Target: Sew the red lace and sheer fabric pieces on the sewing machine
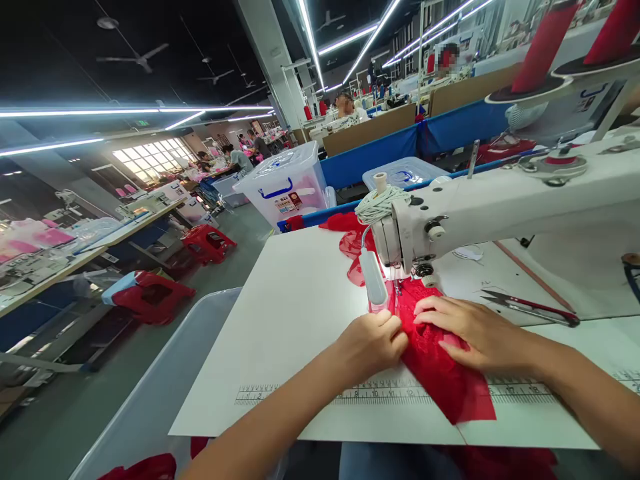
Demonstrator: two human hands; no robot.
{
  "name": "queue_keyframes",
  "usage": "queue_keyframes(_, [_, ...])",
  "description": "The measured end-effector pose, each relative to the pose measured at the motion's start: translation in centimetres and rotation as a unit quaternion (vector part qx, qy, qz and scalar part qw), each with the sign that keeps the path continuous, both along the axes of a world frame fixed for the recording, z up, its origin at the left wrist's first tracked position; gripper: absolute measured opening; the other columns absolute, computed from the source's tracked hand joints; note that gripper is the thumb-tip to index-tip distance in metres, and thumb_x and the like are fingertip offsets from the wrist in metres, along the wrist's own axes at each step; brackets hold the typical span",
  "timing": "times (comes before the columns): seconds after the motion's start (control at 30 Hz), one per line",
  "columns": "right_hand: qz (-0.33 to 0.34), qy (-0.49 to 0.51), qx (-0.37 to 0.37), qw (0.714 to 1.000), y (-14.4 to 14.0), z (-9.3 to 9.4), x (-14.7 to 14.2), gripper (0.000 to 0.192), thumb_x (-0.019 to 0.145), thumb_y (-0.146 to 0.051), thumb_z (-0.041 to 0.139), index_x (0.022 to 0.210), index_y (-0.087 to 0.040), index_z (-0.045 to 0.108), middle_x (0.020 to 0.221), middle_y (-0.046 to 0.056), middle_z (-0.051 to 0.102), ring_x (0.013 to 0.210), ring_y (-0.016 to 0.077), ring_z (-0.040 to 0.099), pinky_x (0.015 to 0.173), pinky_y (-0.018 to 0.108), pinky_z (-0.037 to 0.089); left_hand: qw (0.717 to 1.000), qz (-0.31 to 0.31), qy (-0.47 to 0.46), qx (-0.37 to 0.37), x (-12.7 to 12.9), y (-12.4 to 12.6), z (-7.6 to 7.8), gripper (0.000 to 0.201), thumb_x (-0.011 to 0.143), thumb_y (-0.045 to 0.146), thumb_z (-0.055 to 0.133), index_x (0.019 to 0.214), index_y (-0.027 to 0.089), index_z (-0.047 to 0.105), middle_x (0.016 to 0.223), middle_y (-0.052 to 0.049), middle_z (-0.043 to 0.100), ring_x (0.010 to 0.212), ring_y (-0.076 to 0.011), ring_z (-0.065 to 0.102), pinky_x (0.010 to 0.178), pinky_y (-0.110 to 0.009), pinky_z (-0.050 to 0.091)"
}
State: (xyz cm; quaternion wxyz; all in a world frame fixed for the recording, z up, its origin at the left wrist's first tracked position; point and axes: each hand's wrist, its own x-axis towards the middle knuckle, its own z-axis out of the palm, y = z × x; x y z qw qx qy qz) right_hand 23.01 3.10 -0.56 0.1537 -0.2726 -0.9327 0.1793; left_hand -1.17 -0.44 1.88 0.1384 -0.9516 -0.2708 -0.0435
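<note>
Red sheer fabric with lace [440, 363] lies under the needle of a white sewing machine [480, 207] and reaches toward the table's front edge. My left hand [373, 340] pinches the fabric's left edge, just in front of the presser foot [397, 287]. On the right side of the cloth, my right hand [470, 330] rests flat with its fingers spread. A small lamp [374, 277] beside the needle lights the spot. Thread snips [533, 307] lie on the machine bed, to the right of my right hand.
A printed ruler [360, 395] runs along the white table [260, 320]. More red fabric [353, 243] lies behind the needle. At the left stands a plastic bin [200, 340]; a lidded box [287, 183] is behind the table. Red thread cones [545, 47] stand upper right. Other people sit farther back.
</note>
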Motion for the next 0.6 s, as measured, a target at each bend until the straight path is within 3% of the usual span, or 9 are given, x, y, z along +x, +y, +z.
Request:
queue_keyframes(0.1, [0.001,-0.038,-0.075,0.996,0.0,0.3,0.6,0.059,0.069,-0.021,0.059,0.128,-0.026,0.054,0.138,0.008,0.05,0.119,0.0287,0.052,0.096,0.042,0.045,0.985,0.009,-0.086,-0.149,-0.4,0.9,-0.3,0.02,0.084,0.002,0.039,0.08,0.017,0.051,0.088,-0.006,0.061,0.078,-0.0157,0.056,0.066,-0.026,0.046])
queue_keyframes(0.2, [0.001,-0.045,-0.074,0.996,-0.3,0.3,0.4,0.072,0.063,-0.032,0.069,0.133,-0.027,0.051,0.14,0.009,0.05,0.124,0.0325,0.049,0.097,0.043,0.044,0.948,0.08,-0.179,-0.25,-0.5,1.8,-0.3,0.015,0.081,0.007,0.042,0.09,0.018,0.047,0.076,-0.002,0.055,0.066,-0.0155,0.052,0.062,-0.027,0.046])
queue_keyframes(0.23, [-0.013,-0.028,-0.062,0.998,-0.5,0.3,0.0,0.068,0.063,-0.036,0.071,0.128,-0.025,0.054,0.134,0.01,0.054,0.118,0.0329,0.054,0.092,0.043,0.046,0.941,0.097,-0.197,-0.258,-0.5,2.2,-0.2,0.014,0.082,0.009,0.041,0.092,0.019,0.046,0.072,0.0,0.052,0.061,-0.015,0.049,0.059,-0.027,0.045])
queue_keyframes(0.3, [-0.066,0.032,-0.043,0.996,-0.8,0.1,-0.9,0.039,0.068,-0.038,0.067,0.104,-0.022,0.061,0.109,0.009,0.065,0.091,0.0285,0.063,0.076,0.039,0.049,0.928,0.116,-0.229,-0.271,-0.1,3.0,0.0,0.01,0.087,0.013,0.039,0.092,0.019,0.045,0.071,0.001,0.049,0.06,-0.0151,0.047,0.058,-0.028,0.044])
queue_keyframes(0.37, [-0.119,0.09,-0.044,0.988,-0.8,-0.2,-1.7,0.012,0.08,-0.034,0.054,0.08,-0.023,0.057,0.083,0.005,0.065,0.065,0.0215,0.059,0.061,0.033,0.046,0.909,0.121,-0.257,-0.304,0.4,4.0,0.1,0.007,0.09,0.018,0.039,0.087,0.02,0.045,0.075,0.0,0.051,0.068,-0.0161,0.051,0.065,-0.029,0.047])
queue_keyframes(0.47, [-0.148,0.141,-0.074,0.976,0.2,-0.7,-2.1,0.022,0.088,-0.029,0.038,0.076,-0.024,0.055,0.077,0.004,0.066,0.063,0.0196,0.059,0.059,0.03,0.046,0.874,0.126,-0.281,-0.376,0.8,5.5,0.3,0.017,0.091,0.02,0.039,0.076,0.021,0.045,0.072,0.0,0.053,0.068,-0.0159,0.053,0.065,-0.029,0.048])
queue_keyframes(0.6, [-0.18,0.2,-0.108,0.957,1.7,-1.2,-1.8,0.019,0.082,-0.031,0.043,0.077,-0.023,0.059,0.072,0.004,0.069,0.065,0.0211,0.06,0.06,0.031,0.046,0.825,0.127,-0.295,-0.465,0.3,6.4,0.7,0.028,0.09,0.028,0.044,0.063,0.021,0.041,0.06,0.002,0.048,0.056,-0.0128,0.049,0.053,-0.026,0.045])
